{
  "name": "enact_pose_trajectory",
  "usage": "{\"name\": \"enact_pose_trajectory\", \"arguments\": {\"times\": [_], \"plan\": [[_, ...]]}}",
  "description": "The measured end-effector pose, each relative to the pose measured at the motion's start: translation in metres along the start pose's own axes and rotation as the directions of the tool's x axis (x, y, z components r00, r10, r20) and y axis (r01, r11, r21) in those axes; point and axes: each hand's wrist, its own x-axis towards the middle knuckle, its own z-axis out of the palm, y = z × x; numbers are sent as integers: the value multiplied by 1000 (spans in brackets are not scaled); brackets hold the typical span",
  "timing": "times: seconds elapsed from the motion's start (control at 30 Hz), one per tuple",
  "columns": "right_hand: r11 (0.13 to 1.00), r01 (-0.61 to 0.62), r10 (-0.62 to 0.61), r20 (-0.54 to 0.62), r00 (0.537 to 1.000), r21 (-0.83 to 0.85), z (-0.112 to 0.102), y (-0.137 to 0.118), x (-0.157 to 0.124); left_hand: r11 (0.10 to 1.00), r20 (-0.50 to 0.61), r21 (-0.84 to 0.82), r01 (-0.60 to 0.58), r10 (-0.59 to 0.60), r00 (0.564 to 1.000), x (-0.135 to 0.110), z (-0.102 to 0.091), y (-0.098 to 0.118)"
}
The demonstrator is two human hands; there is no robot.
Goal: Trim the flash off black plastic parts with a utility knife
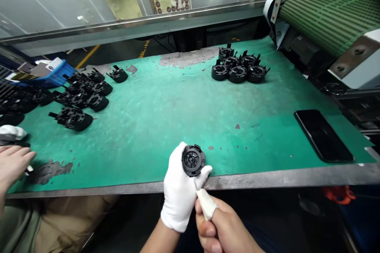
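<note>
My left hand, in a white glove, grips a round black plastic part near the table's front edge. The part's ringed face, with a small hub at its centre, is turned up towards me. Just below it is my right hand, bare except for a whitish finger cover on the thumb. That thumb tip meets the base of the gloved left thumb. The right fingers are curled in, and whatever they may hold is hidden.
Black parts with upright tabs form a cluster at the back right and another group at the left. A phone lies right, below a green conveyor. A blue bin stands far left, near a co-worker's hand.
</note>
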Motion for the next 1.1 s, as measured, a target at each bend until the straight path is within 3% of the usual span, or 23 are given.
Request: {"name": "enact_pose_trajectory", "arguments": {"times": [0.17,0.27,0.33,0.4,0.47,0.57,0.6,0.67,0.77,0.83,0.93,1.1], "plan": [[995,56,-49,-93,995,84,3,21,8,998,4,-9,59,-59,998,0,-3,6],[966,255,-251,-83,964,51,5,14,-1,998,-8,-4,57,-57,998,-3,0,6],[880,469,-461,-96,882,77,1,-5,-12,1000,-29,-4,30,-31,999,-5,0,5],[778,624,-603,-196,774,71,-6,-32,-21,999,-15,-31,16,-16,1000,-4,-5,2],[735,676,-659,-282,697,-45,-17,-56,-26,997,106,-77,0,8,994,1,-19,-5],[705,598,-705,-288,648,-381,-39,-79,-27,984,366,-180,-11,77,927,15,-49,-22],[678,536,-712,-267,650,-503,-46,-84,-26,975,396,-220,5,85,914,20,-58,-28],[564,369,-696,-184,694,-739,-59,-92,-23,943,346,-329,46,75,935,27,-71,-38],[210,190,-616,21,788,-959,-66,-106,-13,879,204,-463,109,-14,979,28,-71,-41],[-39,156,-552,152,820,-987,-62,-117,-4,886,178,-437,157,-87,980,25,-62,-35],[-297,152,-455,279,846,-943,-52,-131,9,929,203,-321,184,-123,971,23,-43,-22],[-522,110,-324,316,892,-846,-37,-152,19,956,195,-226,189,-145,970,33,-26,-17]]}}
